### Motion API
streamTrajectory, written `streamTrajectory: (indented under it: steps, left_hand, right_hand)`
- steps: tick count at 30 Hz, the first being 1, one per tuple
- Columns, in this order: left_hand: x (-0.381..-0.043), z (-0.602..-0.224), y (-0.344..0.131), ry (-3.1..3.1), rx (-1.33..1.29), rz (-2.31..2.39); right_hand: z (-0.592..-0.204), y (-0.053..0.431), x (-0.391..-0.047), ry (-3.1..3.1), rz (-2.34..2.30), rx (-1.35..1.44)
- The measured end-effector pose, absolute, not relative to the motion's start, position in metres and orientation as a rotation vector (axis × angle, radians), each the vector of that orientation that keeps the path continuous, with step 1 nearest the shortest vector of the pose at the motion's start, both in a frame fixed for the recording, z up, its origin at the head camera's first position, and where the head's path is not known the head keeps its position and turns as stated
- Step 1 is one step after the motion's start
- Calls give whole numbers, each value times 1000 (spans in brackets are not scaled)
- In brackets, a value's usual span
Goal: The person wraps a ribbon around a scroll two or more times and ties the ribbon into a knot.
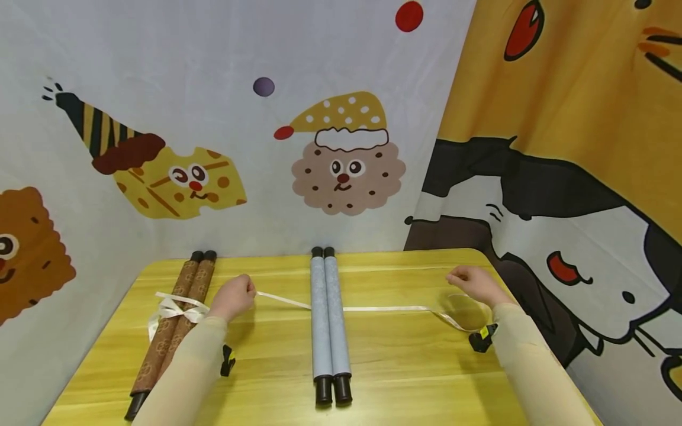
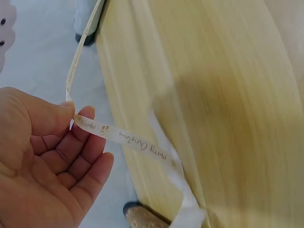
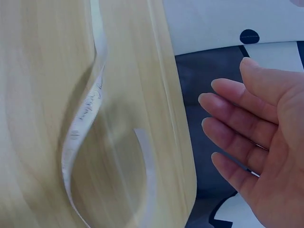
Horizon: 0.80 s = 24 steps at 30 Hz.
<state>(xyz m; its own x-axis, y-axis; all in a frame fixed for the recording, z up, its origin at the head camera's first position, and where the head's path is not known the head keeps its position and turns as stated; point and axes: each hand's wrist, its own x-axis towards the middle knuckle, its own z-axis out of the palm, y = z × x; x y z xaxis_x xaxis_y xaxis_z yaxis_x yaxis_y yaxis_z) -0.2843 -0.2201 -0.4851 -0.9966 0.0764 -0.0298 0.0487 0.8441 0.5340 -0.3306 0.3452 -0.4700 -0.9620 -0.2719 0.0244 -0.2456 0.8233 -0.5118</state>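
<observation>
Two light blue scrolls (image 1: 327,319) with black end knobs lie side by side at the table's middle. A cream ribbon (image 1: 386,308) printed "Merry Christmas" runs across under them. My left hand (image 1: 234,296) pinches the ribbon between thumb and index finger, left of the scrolls; a printed tail (image 2: 137,142) hangs from the pinch in the left wrist view. Over the table's right edge, my right hand (image 3: 256,128) holds nothing, its fingers loosely bent. The ribbon's right part (image 3: 80,118) twists and loops on the wood beside that hand.
Two brown patterned scrolls (image 1: 169,331), tied with a cream ribbon bow (image 1: 181,310), lie at the left, partly behind my left forearm. The yellow wood-grain table (image 1: 405,367) meets a cartoon-printed cloth (image 1: 224,53) at its back and right.
</observation>
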Motion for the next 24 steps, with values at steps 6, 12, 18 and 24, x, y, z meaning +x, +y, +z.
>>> streamTrajectory:
  steps: [6,12,18,24]
  left_hand:
    - [-272,-475,-236,2992,31,930]
    - [-263,-465,-245,3069,0,939]
    - [-263,-453,-246,3136,76,912]
    - [-261,-445,-245,3199,95,906]
  right_hand:
    - [-477,335,-326,2929,-851,-401]
    - [-481,322,-322,2930,-863,-417]
    - [-484,310,-317,2932,-820,-484]
    - [-495,296,-311,2916,-766,-512]
